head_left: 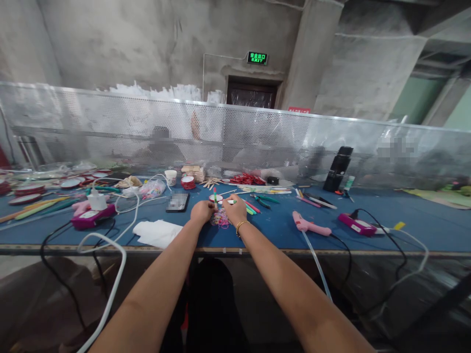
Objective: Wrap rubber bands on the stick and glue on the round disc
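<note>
My left hand (202,212) is closed, its fingertips pinching a small upright stick (215,194) banded in red, green and pale colours. Close beside it, my right hand (236,211) grips a white and green marker pen (231,201), whose end points toward the stick. Beneath both hands lies a tangle of colourful elastic bands (221,220). A red-rimmed white disc (212,197) is just behind the stick, partly covered by it. Several coloured pens (253,206) lie to the right of my right hand.
A phone (177,202) and white cloth (157,233) lie to the left. Glue guns (311,225) and purple power boxes (356,224) with trailing cables flank the workspace. Pliers (262,201), a paper cup (170,177) and stacked discs (188,182) stand behind. A perforated metal screen (235,132) borders the blue table.
</note>
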Demonstrator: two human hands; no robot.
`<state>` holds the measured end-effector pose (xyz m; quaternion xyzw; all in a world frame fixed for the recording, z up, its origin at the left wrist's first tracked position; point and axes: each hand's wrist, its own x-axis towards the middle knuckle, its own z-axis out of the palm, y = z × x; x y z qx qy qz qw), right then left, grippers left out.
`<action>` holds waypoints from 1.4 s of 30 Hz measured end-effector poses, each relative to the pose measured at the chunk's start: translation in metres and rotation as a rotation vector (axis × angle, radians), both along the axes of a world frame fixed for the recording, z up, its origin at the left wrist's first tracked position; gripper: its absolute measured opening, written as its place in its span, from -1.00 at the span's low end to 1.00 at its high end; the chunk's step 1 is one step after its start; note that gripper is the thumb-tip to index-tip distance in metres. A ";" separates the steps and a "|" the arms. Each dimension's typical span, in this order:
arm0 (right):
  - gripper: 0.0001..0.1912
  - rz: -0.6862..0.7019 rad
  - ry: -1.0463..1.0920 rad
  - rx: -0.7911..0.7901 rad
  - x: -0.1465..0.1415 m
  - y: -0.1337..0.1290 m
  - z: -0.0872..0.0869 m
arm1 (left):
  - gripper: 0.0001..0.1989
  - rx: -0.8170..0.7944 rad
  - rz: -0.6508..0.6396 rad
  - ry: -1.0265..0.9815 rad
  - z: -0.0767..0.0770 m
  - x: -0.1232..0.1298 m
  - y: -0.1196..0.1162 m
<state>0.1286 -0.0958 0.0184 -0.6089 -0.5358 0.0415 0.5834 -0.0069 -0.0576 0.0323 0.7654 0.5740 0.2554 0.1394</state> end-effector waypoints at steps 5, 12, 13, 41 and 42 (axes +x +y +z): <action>-0.85 0.033 0.028 0.024 0.000 0.002 -0.002 | -0.80 0.000 0.000 -0.005 0.001 0.000 -0.001; -0.85 0.051 0.003 0.015 -0.001 0.001 -0.001 | -0.80 0.022 -0.004 0.000 -0.002 0.000 0.001; -0.85 0.038 0.002 0.007 -0.001 0.001 0.000 | -0.80 0.017 -0.003 -0.002 -0.002 0.000 0.001; -0.84 0.079 0.018 0.039 -0.002 0.002 -0.002 | -0.80 0.007 0.004 -0.002 -0.003 -0.001 0.003; -0.84 0.079 0.015 0.039 -0.002 0.002 -0.002 | -0.80 0.006 0.006 -0.002 -0.003 -0.001 0.003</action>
